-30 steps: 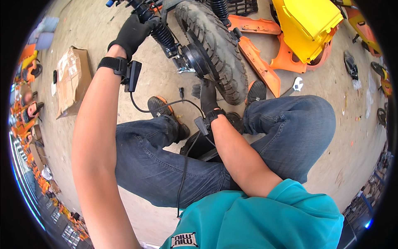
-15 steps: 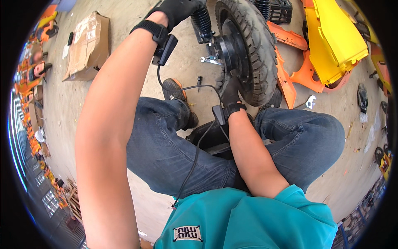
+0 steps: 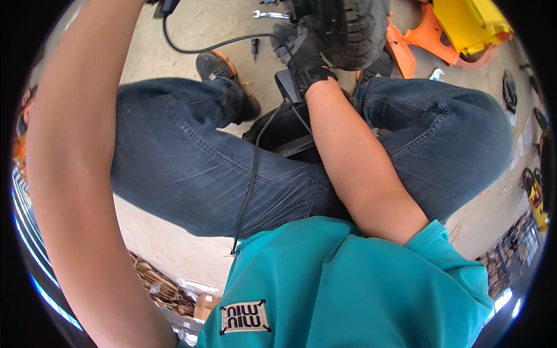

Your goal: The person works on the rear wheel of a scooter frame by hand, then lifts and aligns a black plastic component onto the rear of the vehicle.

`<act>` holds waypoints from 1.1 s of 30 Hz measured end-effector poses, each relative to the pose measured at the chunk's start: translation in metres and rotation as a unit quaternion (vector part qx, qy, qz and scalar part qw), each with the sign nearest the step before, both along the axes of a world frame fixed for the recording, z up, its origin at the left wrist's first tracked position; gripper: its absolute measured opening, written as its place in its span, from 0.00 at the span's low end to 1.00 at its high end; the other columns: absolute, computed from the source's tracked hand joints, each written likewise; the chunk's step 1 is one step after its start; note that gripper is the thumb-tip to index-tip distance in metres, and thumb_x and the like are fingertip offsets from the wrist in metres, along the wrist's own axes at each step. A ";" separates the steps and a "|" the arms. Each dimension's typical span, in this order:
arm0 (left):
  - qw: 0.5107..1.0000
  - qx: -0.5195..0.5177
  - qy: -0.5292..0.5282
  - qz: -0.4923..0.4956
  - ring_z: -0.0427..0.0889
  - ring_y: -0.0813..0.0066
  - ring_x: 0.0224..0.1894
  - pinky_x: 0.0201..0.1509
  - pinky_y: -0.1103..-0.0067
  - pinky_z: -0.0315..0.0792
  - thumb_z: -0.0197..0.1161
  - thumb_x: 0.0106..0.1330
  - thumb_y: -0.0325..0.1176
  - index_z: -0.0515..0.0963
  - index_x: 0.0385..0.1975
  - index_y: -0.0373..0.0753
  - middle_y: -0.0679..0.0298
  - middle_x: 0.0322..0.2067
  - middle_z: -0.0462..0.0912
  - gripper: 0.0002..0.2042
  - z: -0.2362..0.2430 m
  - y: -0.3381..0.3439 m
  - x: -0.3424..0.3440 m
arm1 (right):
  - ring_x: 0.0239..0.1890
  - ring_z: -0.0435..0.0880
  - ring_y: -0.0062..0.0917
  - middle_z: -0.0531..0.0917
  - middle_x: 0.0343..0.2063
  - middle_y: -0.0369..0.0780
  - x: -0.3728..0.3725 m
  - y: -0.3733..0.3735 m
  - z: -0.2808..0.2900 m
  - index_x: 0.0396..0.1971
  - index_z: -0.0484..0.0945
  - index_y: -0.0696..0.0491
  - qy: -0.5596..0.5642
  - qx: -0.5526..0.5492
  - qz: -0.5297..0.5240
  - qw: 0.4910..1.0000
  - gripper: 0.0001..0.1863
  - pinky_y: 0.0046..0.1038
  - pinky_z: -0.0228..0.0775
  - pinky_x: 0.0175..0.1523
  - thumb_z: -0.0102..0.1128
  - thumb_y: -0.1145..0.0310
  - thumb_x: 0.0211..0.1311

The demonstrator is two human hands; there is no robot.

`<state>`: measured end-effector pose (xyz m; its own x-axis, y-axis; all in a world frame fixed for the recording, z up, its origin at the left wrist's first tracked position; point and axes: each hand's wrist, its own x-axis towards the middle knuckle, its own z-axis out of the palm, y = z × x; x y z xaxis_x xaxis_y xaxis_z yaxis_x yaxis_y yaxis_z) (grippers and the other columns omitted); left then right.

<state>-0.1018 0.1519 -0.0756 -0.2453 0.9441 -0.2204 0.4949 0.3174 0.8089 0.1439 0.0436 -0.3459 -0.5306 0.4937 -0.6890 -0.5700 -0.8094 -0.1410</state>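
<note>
A black wheel with a chunky tyre (image 3: pixel 361 35) stands between my feet, its upper part cut off by the top edge. My right hand (image 3: pixel 295 49), in a dark glove, is beside the wheel's lower left. Its fingers point left, loosely bent and apart, with nothing visible in them. A cable (image 3: pixel 223 45) runs from the device on my right wrist (image 3: pixel 288 87) toward the one on my left wrist (image 3: pixel 167 7). My left forearm (image 3: pixel 75 116) reaches up out of view, so that hand is hidden. A small black tool (image 3: pixel 255 49) lies on the floor near my left shoe.
A silver wrench (image 3: pixel 268 14) lies left of the wheel. Orange panels (image 3: pixel 429 33) and a yellow panel (image 3: pixel 473 23) lie to the right. An adjustable wrench (image 3: pixel 436 74) shows past my right knee. A black padded object (image 3: pixel 284 136) sits between my legs.
The view has tipped down toward my body, so the wheel sits higher and my left hand has left the picture. My right hand has come away from the hub to the wheel's lower left.
</note>
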 end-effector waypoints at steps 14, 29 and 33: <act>1.000 -0.004 -0.014 -0.017 0.79 0.80 0.38 0.43 0.77 0.76 0.62 0.65 0.40 0.75 0.43 0.45 0.70 0.35 0.80 0.11 0.016 -0.016 0.027 | 0.44 0.80 0.26 0.83 0.42 0.37 -0.010 0.005 -0.005 0.49 0.76 0.52 0.350 -0.095 -0.126 0.923 0.16 0.30 0.80 0.46 0.46 0.59 0.70; 0.999 -0.011 -0.048 0.004 0.81 0.74 0.38 0.41 0.76 0.80 0.66 0.61 0.38 0.73 0.42 0.34 0.62 0.37 0.80 0.16 0.014 -0.013 0.027 | 0.30 0.79 0.24 0.82 0.30 0.35 -0.029 0.002 0.020 0.37 0.79 0.49 0.196 -0.211 -0.233 0.929 0.14 0.27 0.76 0.32 0.50 0.56 0.67; 0.996 -0.003 -0.074 0.043 0.82 0.60 0.40 0.37 0.72 0.85 0.77 0.51 0.41 0.64 0.48 0.15 0.46 0.42 0.79 0.37 0.006 -0.004 0.014 | 0.29 0.78 0.24 0.81 0.30 0.36 -0.028 -0.001 0.016 0.38 0.77 0.51 0.153 -0.194 -0.219 0.944 0.16 0.28 0.77 0.32 0.50 0.53 0.68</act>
<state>-0.0874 0.1475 -0.0698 -0.2899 0.9195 -0.2656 0.3404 0.3584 0.8693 0.1160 0.0422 -0.3300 -0.5376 0.4540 -0.7106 -0.8280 -0.4436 0.3430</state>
